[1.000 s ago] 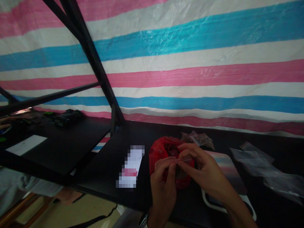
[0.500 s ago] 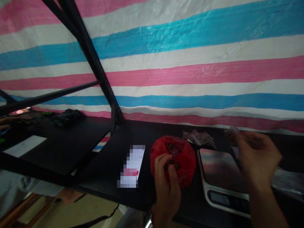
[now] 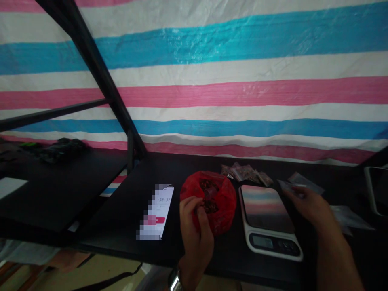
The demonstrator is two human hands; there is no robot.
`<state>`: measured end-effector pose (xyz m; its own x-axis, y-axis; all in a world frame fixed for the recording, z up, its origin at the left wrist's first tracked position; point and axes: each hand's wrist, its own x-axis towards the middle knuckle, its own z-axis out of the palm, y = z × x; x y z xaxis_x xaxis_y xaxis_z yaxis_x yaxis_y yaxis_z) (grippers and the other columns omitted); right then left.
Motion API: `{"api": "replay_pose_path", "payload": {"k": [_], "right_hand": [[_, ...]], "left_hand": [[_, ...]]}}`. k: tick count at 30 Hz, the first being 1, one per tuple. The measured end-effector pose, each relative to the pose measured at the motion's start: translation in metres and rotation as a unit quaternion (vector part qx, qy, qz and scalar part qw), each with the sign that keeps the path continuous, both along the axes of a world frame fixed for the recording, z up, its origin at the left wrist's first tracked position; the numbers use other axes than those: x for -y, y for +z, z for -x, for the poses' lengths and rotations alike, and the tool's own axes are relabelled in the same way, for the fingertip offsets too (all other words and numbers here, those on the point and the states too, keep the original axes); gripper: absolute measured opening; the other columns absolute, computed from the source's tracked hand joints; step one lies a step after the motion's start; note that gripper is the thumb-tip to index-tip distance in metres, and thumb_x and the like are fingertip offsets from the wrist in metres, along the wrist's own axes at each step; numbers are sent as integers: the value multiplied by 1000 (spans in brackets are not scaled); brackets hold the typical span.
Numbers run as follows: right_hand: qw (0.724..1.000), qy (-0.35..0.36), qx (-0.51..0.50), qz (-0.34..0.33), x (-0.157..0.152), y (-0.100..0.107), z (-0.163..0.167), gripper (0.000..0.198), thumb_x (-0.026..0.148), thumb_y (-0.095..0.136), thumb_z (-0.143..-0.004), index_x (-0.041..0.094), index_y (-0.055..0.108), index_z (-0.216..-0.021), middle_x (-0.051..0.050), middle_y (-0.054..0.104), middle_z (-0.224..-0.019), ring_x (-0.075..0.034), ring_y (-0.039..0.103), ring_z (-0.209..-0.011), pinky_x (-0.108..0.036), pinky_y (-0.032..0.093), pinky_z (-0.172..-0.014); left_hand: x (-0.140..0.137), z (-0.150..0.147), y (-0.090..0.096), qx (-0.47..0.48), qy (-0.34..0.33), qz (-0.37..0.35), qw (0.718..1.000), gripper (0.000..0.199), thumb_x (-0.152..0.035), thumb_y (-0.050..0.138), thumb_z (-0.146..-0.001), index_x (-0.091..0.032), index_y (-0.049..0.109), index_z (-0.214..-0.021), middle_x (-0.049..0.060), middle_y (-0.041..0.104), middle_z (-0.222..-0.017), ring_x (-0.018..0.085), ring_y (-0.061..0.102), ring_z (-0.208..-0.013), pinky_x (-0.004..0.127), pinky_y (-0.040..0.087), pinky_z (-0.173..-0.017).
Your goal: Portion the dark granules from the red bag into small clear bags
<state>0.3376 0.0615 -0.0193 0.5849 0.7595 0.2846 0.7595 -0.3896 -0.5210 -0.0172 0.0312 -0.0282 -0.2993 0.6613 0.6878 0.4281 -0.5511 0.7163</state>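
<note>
My left hand (image 3: 195,230) reaches over the near left side of a red plastic bag (image 3: 226,218). Its thumb and fingertips come together at the dark reddish-brown dried pieces (image 3: 209,206) inside; what they pinch is too small to make out. To the right, my right hand (image 3: 309,204) is beside the scale, its fingers closed on a small clear plastic bag (image 3: 286,185) low over the table. Between the hands sits a white kitchen scale (image 3: 268,210) with a bare metal plate. Behind it lie several small filled packets (image 3: 245,173).
A lit phone (image 3: 159,212) lies left of the red bag. More clear bags (image 3: 350,217) rest on the black table (image 3: 121,218) at right, near a white-edged object (image 3: 376,190). A black metal frame (image 3: 103,76) rises at left before a striped sheet (image 3: 242,93).
My right hand has let go of a small filled packet, which now lies by the others behind the scale, and has moved down to the clear bags. The view has swung rightward.
</note>
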Motion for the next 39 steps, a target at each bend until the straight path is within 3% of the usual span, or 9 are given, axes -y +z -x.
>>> {"api": "replay_pose_path", "payload": {"k": [6, 13, 16, 20, 23, 26, 29, 33, 39], "right_hand": [[992, -41, -2, 116, 1, 0, 3, 31, 47, 65, -76, 23, 83, -85, -18, 79, -86, -47, 76, -91, -54, 55, -77], [993, -69, -90, 30, 13, 37, 23, 28, 49, 65, -78, 26, 80, -83, -15, 79, -89, -41, 74, -91, -52, 55, -80], [971, 108, -195, -83, 18, 57, 50, 30, 53, 69, -77, 26, 78, -84, -7, 79, -91, -32, 73, -90, -43, 56, -83], [891, 385, -229, -69, 26, 83, 111, 20, 43, 73, -85, 26, 76, -76, -2, 73, -80, -22, 66, -79, -33, 53, -75], [845, 488, -219, -8, 30, 93, 158, 15, 29, 71, -91, 26, 75, -77, 0, 72, -83, -19, 66, -79, -30, 52, -76], [825, 517, -226, 20, 29, 92, 178, 12, 22, 71, -91, 28, 79, -84, 0, 76, -89, -19, 69, -82, -29, 53, -77], [846, 490, -208, -6, 16, 78, 160, 18, 33, 65, -97, 28, 82, -98, -3, 80, -103, -23, 73, -96, -34, 56, -90], [968, 231, -87, -50, -13, 50, 109, 36, 41, 56, -95, 19, 80, -109, -17, 81, -116, -35, 75, -110, -51, 55, -103], [967, 244, -45, 48, -41, 25, 82, 50, 48, 42, -100, 19, 77, -120, -18, 80, -128, -38, 73, -125, -52, 55, -110]], "left_hand": [[1, -3, 2, -18, 7, -17, 1000, 16, -20, 48, -107, -23, 62, -112, 6, 62, -106, 21, 64, -99, 35, 54, -88], [4, -8, 2, -21, -12, -25, 999, 16, -15, 51, -105, -23, 64, -110, 5, 64, -102, 19, 66, -96, 32, 55, -83], [7, -11, 1, -23, -58, -36, 997, 16, -14, 53, -103, -23, 64, -110, 5, 65, -101, 19, 67, -95, 30, 56, -81], [12, -15, 3, -5, -182, 25, 983, 15, -27, 59, -104, -24, 66, -116, 5, 70, -103, 19, 69, -92, 30, 57, -82], [14, -18, 8, 66, -299, 132, 943, 31, -46, 62, -103, -23, 66, -125, 6, 74, -103, 19, 71, -91, 31, 58, -84], [11, -21, 15, 146, -308, 210, 917, 34, -53, 62, -102, -21, 69, -112, 4, 75, -97, 18, 70, -86, 27, 57, -79], [5, -19, 18, 188, -260, 234, 918, 36, -55, 62, -101, -20, 70, -94, 2, 73, -86, 15, 66, -76, 24, 54, -72], [1, -10, 15, 189, -222, 235, 927, 36, -54, 65, -99, -20, 70, -88, 0, 69, -77, 14, 63, -70, 22, 51, -66], [4, 0, 9, 155, -216, 242, 933, 33, -49, 59, -103, -20, 73, -94, 0, 70, -76, 14, 62, -69, 21, 49, -65]]}}
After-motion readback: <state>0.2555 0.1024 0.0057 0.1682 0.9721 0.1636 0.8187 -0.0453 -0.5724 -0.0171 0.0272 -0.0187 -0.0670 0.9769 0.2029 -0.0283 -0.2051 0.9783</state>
